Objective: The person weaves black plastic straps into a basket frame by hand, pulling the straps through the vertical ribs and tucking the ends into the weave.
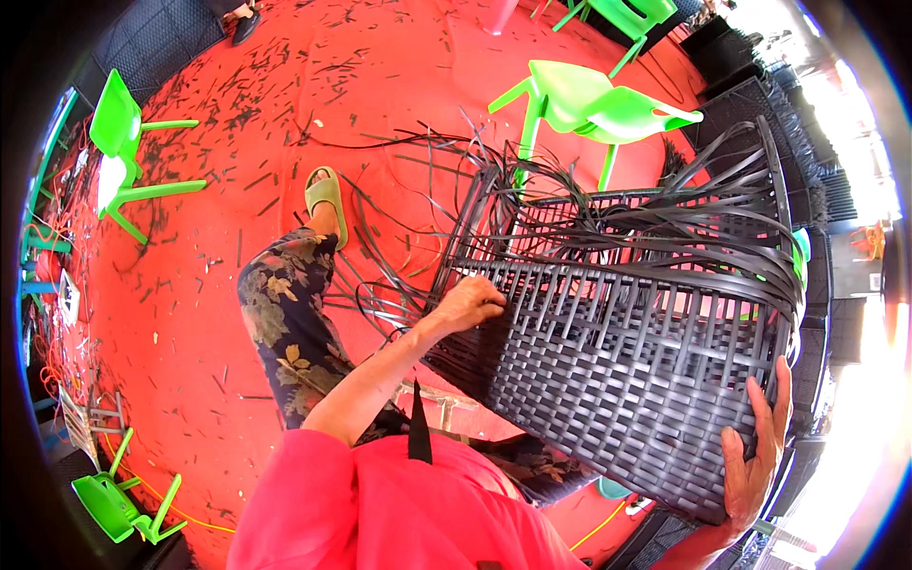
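Observation:
A black wicker furniture frame (608,389) leans across my lap. Its near panel is tightly woven at the bottom, while upright strips stand bare at the top. Long loose flat strips (684,233) trail over its far side and spill left toward the floor. My left hand (472,302) is closed at the panel's upper left edge, its fingers curled against the weave; what they pinch is hidden. At the lower right corner, my right hand (757,456) grips the panel's side, fingers and thumb laid along the woven face.
Green plastic chairs stand ahead (570,95), at the left (119,142) and at the lower left (109,508). Short black strip offcuts litter the red floor (380,85). Dark woven panels (157,43) are at the upper left. A yellow cord (190,518) runs along the floor.

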Motion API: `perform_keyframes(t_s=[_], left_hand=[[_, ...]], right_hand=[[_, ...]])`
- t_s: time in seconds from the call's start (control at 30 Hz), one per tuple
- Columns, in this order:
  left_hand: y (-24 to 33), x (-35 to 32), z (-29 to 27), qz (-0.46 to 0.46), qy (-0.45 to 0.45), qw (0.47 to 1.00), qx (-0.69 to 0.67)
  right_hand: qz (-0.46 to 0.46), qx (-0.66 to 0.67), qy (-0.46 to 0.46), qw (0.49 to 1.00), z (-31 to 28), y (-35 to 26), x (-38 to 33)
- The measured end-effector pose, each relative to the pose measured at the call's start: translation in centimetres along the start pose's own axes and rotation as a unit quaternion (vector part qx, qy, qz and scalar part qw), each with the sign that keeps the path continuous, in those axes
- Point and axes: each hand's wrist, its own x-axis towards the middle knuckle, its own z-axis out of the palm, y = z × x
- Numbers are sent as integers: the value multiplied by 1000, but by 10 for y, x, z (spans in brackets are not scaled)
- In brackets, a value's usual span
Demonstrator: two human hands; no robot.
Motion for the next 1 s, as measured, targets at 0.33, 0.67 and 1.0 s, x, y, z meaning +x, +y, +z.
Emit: perform_keyframes(t_s=[0.33,0.67,1.0], left_hand=[[-32,-21,-34,-239,-154,914,-289],[-107,-84,-89,-376,-121,851,347],[21,-9,-17,-170,-137,976,1]], right_hand=[[3,-4,17,1000,-2,-1,1],[24,15,55,998,1,0,-1],[3,14,48,999,-1,2,-3]])
